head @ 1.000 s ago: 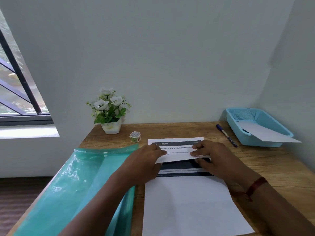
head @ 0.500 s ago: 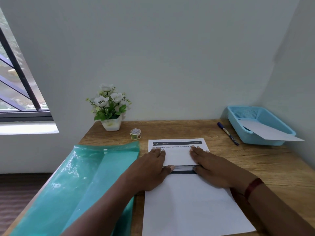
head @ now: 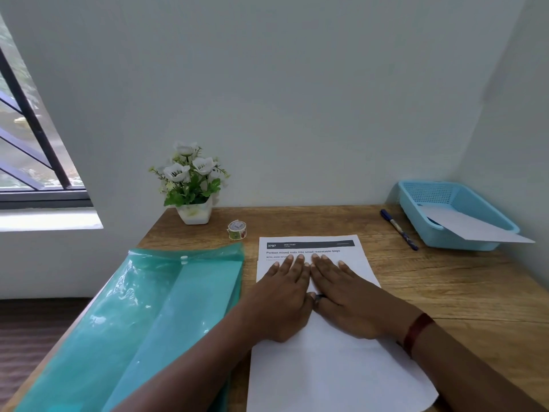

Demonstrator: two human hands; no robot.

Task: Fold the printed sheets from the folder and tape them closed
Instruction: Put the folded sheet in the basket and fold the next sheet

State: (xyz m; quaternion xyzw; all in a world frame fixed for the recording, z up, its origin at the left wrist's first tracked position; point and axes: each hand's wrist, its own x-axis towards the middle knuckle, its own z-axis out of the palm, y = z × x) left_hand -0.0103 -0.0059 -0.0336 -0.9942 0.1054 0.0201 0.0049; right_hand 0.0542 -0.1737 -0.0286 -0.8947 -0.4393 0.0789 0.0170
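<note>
Left hand (head: 282,298): flat, fingers straight, pressing the fold.
Right hand (head: 349,295): flat alongside, likewise pressing.
Printed sheet (head: 335,379): pinned, apparently to set the crease.
Tape roll (head: 236,229): nearby for sealing.

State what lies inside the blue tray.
A white sheet leans in the tray, one corner jutting over its rim. Whatever lies under the sheet is covered.

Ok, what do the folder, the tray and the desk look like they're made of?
Folder: thin translucent green plastic, glossy, with glare and ripples. Tray: light blue rigid plastic, probably moulded, with a mesh back wall. Desk: wood or wood-look laminate, matte; grain lines show, but which one is unclear.
</note>
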